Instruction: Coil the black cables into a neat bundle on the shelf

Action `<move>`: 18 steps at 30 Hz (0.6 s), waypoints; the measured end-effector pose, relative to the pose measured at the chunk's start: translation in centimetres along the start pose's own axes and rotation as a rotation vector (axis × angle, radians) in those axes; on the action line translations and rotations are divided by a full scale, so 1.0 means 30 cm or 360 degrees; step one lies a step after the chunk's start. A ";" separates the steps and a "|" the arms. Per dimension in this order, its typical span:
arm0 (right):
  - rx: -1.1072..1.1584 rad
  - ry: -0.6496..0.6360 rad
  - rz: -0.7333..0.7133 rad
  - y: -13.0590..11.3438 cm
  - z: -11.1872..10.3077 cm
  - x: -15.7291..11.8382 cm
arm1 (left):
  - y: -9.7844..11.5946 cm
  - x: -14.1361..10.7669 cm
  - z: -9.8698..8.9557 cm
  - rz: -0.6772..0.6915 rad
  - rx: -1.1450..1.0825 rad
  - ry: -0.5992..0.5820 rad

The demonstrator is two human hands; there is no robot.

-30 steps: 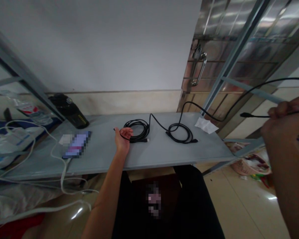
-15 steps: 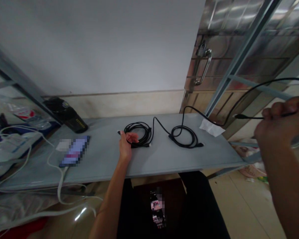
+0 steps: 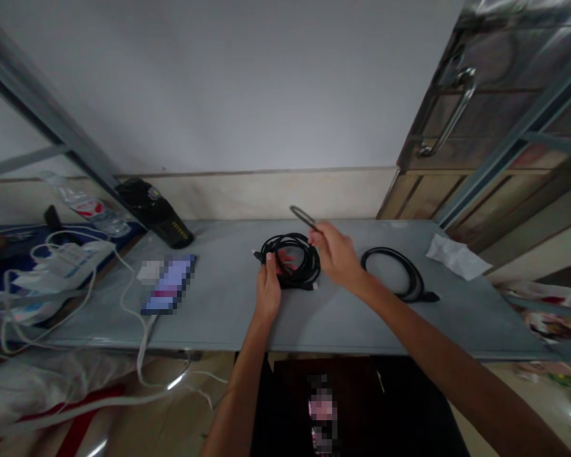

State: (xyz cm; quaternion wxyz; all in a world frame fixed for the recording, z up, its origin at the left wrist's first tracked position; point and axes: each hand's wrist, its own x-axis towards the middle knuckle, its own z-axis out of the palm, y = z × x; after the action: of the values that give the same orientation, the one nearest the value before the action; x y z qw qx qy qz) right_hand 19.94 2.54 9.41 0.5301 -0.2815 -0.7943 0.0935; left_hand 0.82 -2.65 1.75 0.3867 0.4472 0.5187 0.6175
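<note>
A coil of black cable lies on the grey table, with a connector end poking out at its left and another at its lower right. My left hand is closed around the coil's left side, thumb on top and fingers through its middle. Just right of the coil, my right hand pinches a length of black cable, and a small bend of it sticks up past the fingertips. Farther right a second black cable coil rests untouched, its plug pointing right; my right forearm partly covers it.
On the left are a phone with a white cable, a black device, a plastic bottle and a white power strip. Crumpled white paper lies at the right. Metal frame posts rise at both ends.
My right hand has swung in from the far right to beside the left coil, bringing the stretched cable with it. My left hand stays on the coil. The view has shifted.
</note>
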 end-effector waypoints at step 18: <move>0.0039 -0.0870 -0.0093 0.155 0.173 -0.140 | 0.005 -0.018 0.002 0.0350 0.0498 0.0104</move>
State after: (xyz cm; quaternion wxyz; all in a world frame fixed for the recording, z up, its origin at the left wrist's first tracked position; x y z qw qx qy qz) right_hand 18.08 4.84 1.84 0.3018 -0.2164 -0.9145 0.1605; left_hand 1.02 -3.15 1.81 0.2256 0.5356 0.5688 0.5821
